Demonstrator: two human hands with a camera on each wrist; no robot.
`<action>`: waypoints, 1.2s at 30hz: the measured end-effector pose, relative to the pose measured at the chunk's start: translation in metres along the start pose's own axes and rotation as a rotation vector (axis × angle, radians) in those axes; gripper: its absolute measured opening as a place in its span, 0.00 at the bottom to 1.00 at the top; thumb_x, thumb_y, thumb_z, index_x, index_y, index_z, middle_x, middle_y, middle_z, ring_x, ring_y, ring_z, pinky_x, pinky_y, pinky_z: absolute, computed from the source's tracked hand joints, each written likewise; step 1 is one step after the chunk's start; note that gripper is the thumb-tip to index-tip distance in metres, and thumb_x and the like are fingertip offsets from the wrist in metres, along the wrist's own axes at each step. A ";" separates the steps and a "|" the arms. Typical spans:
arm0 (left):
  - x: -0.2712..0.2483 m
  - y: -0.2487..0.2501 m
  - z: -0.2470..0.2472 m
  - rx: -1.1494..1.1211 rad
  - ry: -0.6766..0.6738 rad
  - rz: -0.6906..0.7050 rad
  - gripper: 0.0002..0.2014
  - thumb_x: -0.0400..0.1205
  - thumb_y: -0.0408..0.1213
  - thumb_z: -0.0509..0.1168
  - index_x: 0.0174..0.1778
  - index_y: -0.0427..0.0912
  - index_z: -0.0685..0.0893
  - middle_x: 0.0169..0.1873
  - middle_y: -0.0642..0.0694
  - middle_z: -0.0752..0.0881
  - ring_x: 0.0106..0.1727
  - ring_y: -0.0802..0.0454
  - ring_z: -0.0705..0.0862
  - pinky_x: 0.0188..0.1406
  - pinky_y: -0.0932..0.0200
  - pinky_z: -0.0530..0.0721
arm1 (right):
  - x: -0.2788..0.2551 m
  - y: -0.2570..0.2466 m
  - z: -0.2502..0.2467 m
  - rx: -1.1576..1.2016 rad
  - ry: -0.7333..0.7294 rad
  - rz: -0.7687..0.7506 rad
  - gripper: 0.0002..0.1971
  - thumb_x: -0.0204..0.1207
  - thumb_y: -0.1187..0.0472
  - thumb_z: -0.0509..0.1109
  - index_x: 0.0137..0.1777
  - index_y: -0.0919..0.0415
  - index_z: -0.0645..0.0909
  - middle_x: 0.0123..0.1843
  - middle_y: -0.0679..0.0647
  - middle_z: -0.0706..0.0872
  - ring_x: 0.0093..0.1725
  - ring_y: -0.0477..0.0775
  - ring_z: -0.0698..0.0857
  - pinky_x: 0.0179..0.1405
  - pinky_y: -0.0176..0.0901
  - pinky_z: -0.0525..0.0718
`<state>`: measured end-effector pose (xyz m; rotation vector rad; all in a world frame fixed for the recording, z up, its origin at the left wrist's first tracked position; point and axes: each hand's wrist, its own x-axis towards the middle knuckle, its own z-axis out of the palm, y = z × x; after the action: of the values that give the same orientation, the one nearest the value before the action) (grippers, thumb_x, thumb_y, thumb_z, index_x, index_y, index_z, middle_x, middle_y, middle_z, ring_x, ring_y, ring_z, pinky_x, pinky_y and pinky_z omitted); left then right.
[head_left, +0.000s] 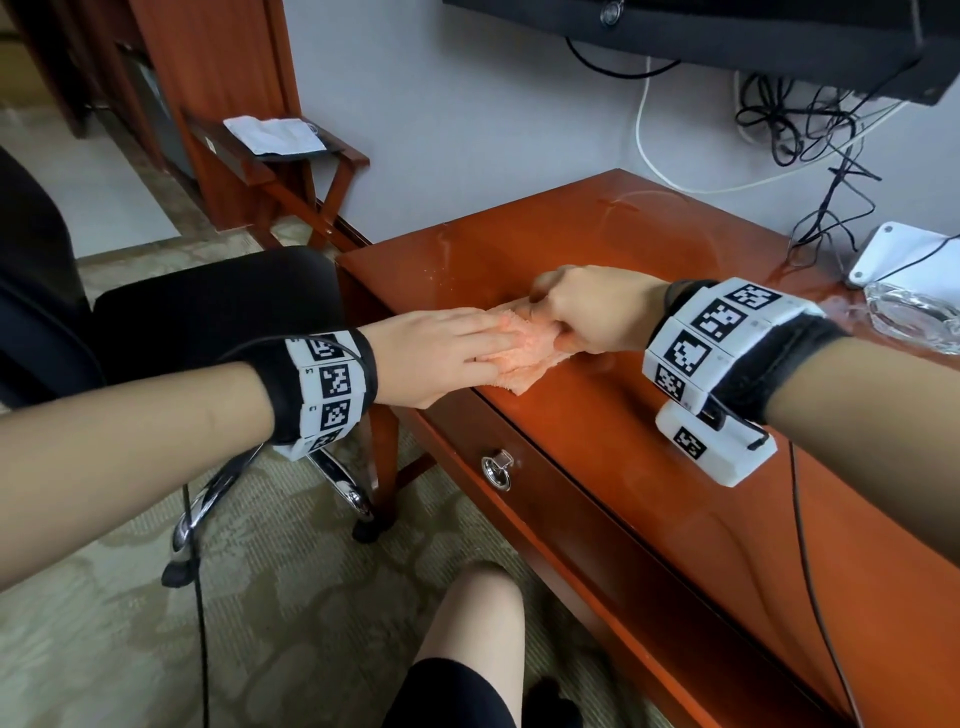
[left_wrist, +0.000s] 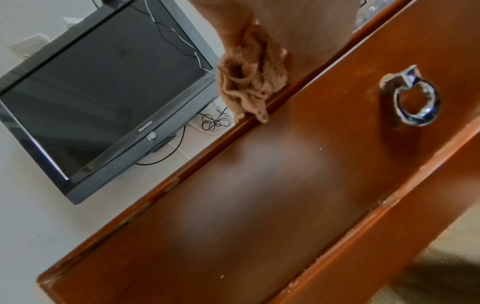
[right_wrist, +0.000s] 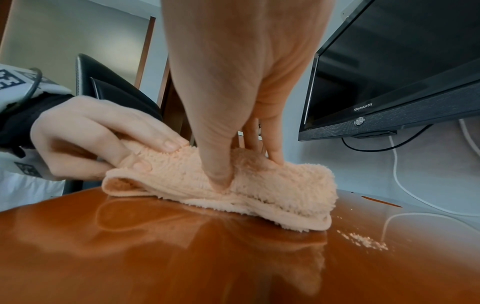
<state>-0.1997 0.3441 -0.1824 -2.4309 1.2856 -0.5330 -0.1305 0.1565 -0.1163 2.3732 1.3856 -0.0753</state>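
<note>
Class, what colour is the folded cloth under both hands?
Pale peach cloth; right wrist view shows it best.

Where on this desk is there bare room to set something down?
Bare wood runs behind the cloth to the back corner of the desk, and along the front edge above the drawer ring. Crowded: the right end, with glass ashtray, white box and cables.

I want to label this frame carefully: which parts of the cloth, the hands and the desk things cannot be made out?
- Head view: the left hand and right hand cover most of the cloth, so its folds cannot be counted.
- Left wrist view: palm and cloth hide the left fingers; the drawer front is blurred.
- Right wrist view: the right fingertips sink behind the cloth.
- Head view: the right edge cuts off the glass ashtray.
</note>
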 end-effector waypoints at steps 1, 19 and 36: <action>-0.001 -0.001 0.000 -0.002 -0.001 -0.002 0.20 0.55 0.26 0.81 0.43 0.35 0.88 0.57 0.33 0.86 0.61 0.36 0.84 0.60 0.42 0.82 | 0.002 0.000 0.000 -0.006 0.002 0.003 0.14 0.78 0.63 0.65 0.62 0.64 0.80 0.59 0.57 0.77 0.53 0.56 0.80 0.49 0.46 0.80; -0.016 -0.032 0.017 0.007 0.003 -0.014 0.21 0.56 0.27 0.80 0.44 0.35 0.87 0.57 0.33 0.86 0.60 0.36 0.85 0.59 0.45 0.83 | 0.037 0.001 -0.009 0.000 0.011 0.014 0.14 0.77 0.65 0.65 0.62 0.64 0.79 0.57 0.58 0.77 0.46 0.52 0.75 0.43 0.42 0.74; -0.036 -0.060 0.037 0.009 0.011 -0.056 0.27 0.55 0.22 0.74 0.52 0.34 0.81 0.61 0.33 0.84 0.64 0.35 0.79 0.61 0.40 0.81 | 0.079 0.005 -0.016 -0.054 0.012 -0.001 0.10 0.77 0.64 0.65 0.55 0.68 0.82 0.48 0.54 0.71 0.44 0.51 0.72 0.27 0.35 0.64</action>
<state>-0.1580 0.4103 -0.1932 -2.4663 1.2199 -0.5667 -0.0884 0.2258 -0.1189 2.3320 1.3765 -0.0239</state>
